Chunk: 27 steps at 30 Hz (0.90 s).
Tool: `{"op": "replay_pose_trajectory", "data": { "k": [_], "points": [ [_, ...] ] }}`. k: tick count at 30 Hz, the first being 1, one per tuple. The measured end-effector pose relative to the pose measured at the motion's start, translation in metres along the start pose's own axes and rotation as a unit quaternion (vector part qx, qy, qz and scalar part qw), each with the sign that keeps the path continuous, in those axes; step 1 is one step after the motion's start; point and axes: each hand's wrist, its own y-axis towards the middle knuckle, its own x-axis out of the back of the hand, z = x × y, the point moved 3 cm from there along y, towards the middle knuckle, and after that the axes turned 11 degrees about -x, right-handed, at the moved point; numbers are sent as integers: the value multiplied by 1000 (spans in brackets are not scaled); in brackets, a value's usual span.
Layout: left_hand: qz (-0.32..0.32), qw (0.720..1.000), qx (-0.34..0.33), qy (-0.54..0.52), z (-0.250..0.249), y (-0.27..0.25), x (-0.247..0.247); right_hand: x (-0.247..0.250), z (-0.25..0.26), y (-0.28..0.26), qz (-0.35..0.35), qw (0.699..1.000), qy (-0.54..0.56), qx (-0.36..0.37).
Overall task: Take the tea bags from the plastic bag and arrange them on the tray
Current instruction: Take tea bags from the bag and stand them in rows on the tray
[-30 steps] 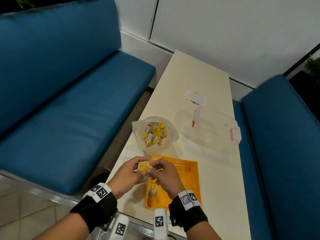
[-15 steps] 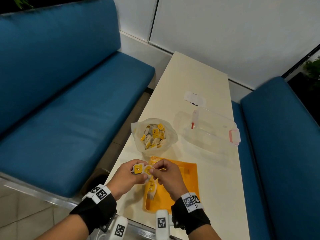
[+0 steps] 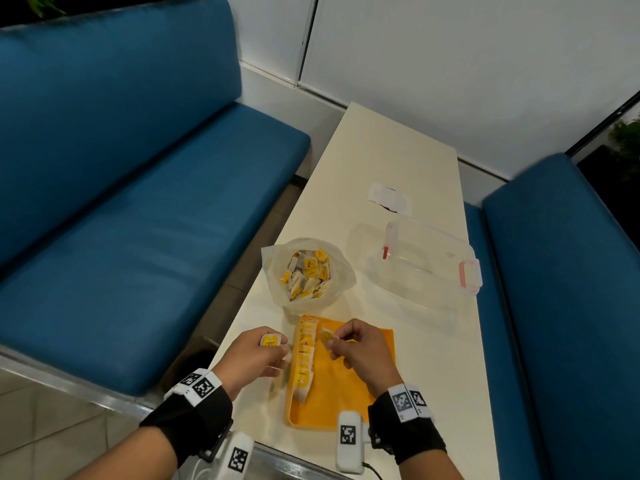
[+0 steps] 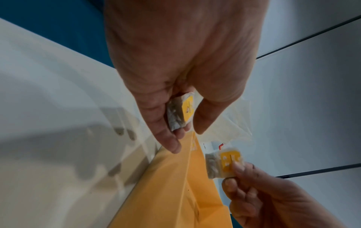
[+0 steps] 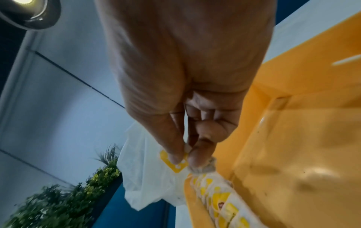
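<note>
The left hand (image 3: 258, 353) hovers over the counter (image 3: 398, 161) just left of the orange tray (image 3: 346, 400), back of the hand up, wrist angled in from the lower left. Its thumb and curled fingers pinch 1 tea bag (image 3: 270, 340), yellow tag facing up; the left wrist view shows that tea bag (image 4: 180, 113) clamped between the thumb and the index finger (image 4: 166, 138), with the fingertip pointing down at the tray's edge.

The right hand (image 3: 360, 348) is held above the tray's far half, knuckles up, fingers folded toward the palm. Its thumb and index finger pinch a second tea bag (image 3: 327, 337) by the upper edge, so the bag hangs below the fingertips (image 5: 193, 160). The 2 hands are apart, with the tray's left rim between them.

A row of tea bags (image 3: 304, 358) lies overlapped along the left wall of the tray, running from its far corner toward the near end. Beyond the tray stands the open plastic bag (image 3: 341, 271), with many tea bags heaped inside. To its right lies a clear plastic container (image 3: 426, 268) with pink clasps, and farther along the counter a small white slip of paper (image 3: 389, 197). Blue benches (image 3: 121, 202) flank both sides.
</note>
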Motion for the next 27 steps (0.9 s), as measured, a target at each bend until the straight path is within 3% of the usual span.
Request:
{"op": "replay_pose_trajectory", "data": {
  "k": [6, 15, 21, 27],
  "points": [
    [27, 998, 25, 53, 4, 3, -8, 5, -17, 0, 25, 999, -22, -37],
    [69, 989, 21, 127, 6, 6, -18, -30, -35, -18, 164, 974, -105, -113],
    [67, 988, 21, 135, 4, 7, -17, -49, -51, -8, 135, 968, -143, -158],
    [72, 988, 22, 136, 4, 8, -17, -57, -52, -7, 77, 974, -152, -147]
  ]
}}
